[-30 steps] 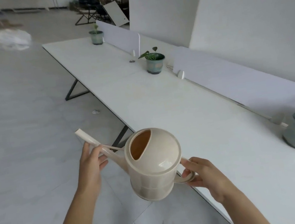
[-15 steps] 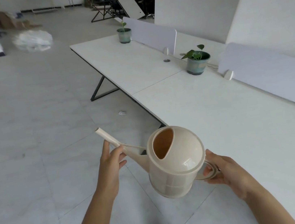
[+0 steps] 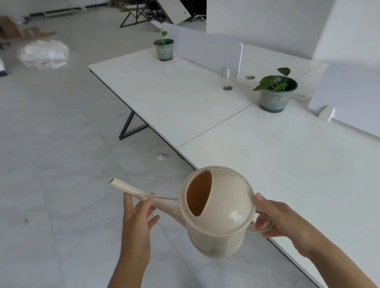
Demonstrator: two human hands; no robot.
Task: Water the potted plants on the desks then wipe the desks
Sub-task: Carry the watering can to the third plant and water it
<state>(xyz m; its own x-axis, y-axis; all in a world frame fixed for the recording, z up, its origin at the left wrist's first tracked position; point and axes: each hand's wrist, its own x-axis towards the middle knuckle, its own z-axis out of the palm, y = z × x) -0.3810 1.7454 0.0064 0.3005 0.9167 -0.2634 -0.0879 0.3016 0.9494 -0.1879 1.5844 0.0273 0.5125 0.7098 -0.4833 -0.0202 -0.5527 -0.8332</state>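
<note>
Beige watering can (image 3: 226, 202) — domed, long-spouted

A white plastic heap (image 3: 43, 54) lay on the floor (image 3: 28, 166) near cardboard boxes (image 3: 22, 33). A small scrap (image 3: 162, 157) lay well apart.

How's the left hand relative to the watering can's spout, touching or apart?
Touching. The head view shows the left hand pinching the spout partway along, its thumb and fingers closed on it with no gap.
</note>
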